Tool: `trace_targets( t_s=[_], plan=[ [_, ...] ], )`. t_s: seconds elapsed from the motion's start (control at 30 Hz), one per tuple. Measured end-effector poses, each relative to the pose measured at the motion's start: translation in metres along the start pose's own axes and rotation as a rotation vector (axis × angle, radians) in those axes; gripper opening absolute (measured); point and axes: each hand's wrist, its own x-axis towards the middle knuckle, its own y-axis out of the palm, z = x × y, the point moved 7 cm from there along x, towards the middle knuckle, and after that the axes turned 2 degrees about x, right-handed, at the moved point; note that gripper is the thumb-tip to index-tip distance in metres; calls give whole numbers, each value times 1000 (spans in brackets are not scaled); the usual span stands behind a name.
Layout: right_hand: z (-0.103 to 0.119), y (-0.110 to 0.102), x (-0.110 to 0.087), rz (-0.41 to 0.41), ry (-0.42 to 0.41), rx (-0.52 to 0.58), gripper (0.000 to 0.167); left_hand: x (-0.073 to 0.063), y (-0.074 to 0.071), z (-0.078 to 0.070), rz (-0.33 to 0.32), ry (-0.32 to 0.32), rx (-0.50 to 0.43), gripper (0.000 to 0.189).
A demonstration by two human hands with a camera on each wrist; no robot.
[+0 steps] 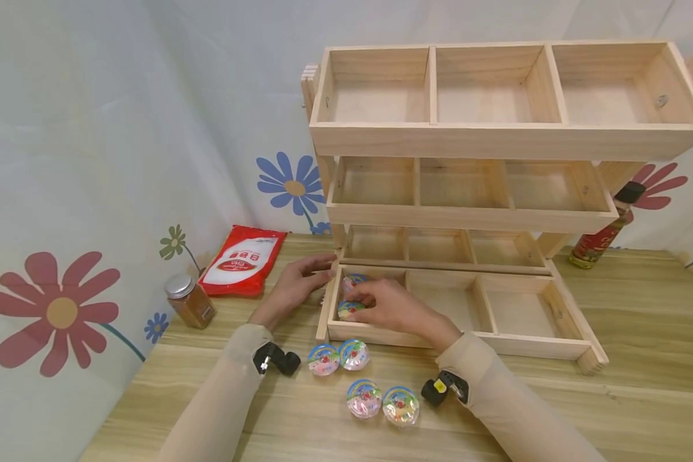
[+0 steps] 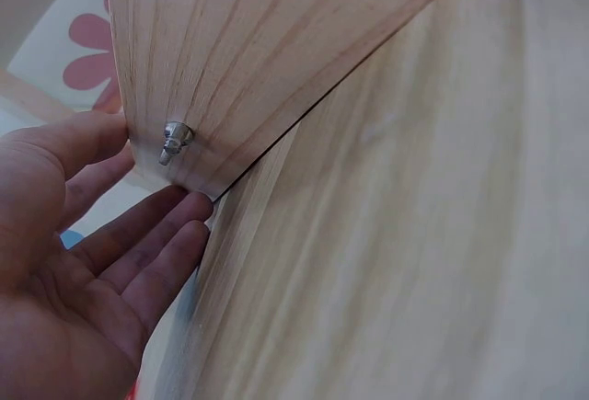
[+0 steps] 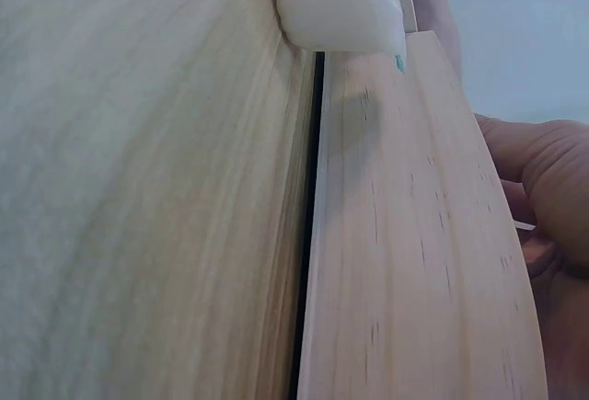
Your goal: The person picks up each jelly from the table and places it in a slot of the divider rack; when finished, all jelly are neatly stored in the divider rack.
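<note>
My right hand point(image 1: 393, 308) reaches into the left compartment of the wooden rack's lowest tier point(image 1: 375, 332), its thumb and fingers pinching a jelly cup point(image 1: 349, 312) with a colourful lid. Behind that one, another jelly cup point(image 1: 355, 280) sits in the same compartment. The front board point(image 3: 414, 234) hides most of the right fingers in the right wrist view. My left hand point(image 1: 297, 282) rests at the rack's left end. In the left wrist view its extended fingertips touch the edge of the wooden side panel point(image 2: 230, 60), near a metal bolt point(image 2: 175, 141).
Several jelly cups point(image 1: 364, 398) lie on the table before the rack. To the left are a spice jar point(image 1: 189, 301) and a red-and-white packet point(image 1: 244, 260). A dark-capped bottle point(image 1: 603, 234) stands behind right. Upper tiers point(image 1: 496, 141) overhang the lowest one.
</note>
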Motion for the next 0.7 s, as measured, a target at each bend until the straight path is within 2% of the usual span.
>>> trace_targets(
  t_s=[0.2, 0.4, 0.7],
  plan=[
    [4, -1, 0, 8, -9, -10, 32, -1, -2, 1, -5, 1, 18, 48],
    [8, -9, -5, -7, 17, 48, 37, 0, -1, 3, -7, 6, 3, 48],
    [20, -21, -19, -41, -38, 79, 35, 3, -1, 4, -14, 4, 10, 48]
  ],
)
